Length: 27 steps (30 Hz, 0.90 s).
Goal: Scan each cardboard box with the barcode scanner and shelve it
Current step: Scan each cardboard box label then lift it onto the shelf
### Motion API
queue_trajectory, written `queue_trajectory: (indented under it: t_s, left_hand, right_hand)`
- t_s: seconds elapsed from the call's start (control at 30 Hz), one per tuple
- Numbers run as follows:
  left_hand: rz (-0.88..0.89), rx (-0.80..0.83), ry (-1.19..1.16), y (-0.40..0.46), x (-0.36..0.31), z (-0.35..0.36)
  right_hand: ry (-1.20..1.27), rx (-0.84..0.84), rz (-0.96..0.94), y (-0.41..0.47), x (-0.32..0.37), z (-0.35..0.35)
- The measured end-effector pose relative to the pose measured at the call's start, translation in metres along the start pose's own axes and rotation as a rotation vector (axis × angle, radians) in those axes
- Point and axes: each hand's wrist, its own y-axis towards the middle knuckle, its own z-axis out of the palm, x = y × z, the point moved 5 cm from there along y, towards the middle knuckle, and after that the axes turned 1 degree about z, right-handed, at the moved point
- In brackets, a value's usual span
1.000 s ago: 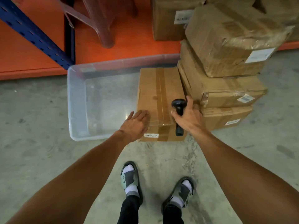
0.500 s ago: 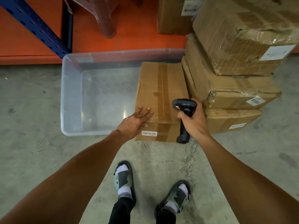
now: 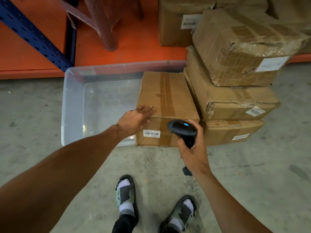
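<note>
Scan step: my right hand (image 3: 193, 152) gripped the barcode scanner (image 3: 182, 130); my left hand (image 3: 136, 119) lay flat-fingered on the cardboard box (image 3: 166, 98). Next, I judged, aim at the barcode label (image 3: 151, 133) below that left hand.

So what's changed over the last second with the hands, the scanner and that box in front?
The right hand has drawn the scanner back off the top of the box and down in front of it, head now beside the barcode label with a blue light lit. The left hand stays flat on the box's near left corner. Box, stack and clear bin have not shifted.
</note>
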Motion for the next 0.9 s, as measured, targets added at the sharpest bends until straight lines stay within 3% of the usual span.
queue_trajectory:
  t_s: [0.27,0.43,0.5,0.6,0.7,0.9]
  left_hand:
    - [-0.045,-0.443,-0.214,0.05,0.018,-0.101]
    - [0.041,-0.18,-0.063,0.06,0.032,-0.073]
    - [0.049,-0.234,-0.046,0.053,0.04,-0.066]
    - [-0.106,-0.418,-0.17,0.048,0.041,-0.08]
    - [0.022,-0.506,-0.114,0.056,0.027,-0.098]
    - [0.185,-0.16,0.179,0.048,0.031,-0.082]
  right_hand:
    - [-0.025,-0.017,-0.041,0.018,0.053,0.024]
    - [0.019,-0.009,-0.071,0.03,0.069,0.046]
    - [0.022,-0.006,-0.081,0.032,0.071,0.051]
    - [0.0,0.006,-0.072,0.03,0.066,0.055]
    - [-0.013,-0.017,-0.059,0.028,0.056,0.055]
    - [-0.01,-0.05,-0.03,0.026,0.048,0.056]
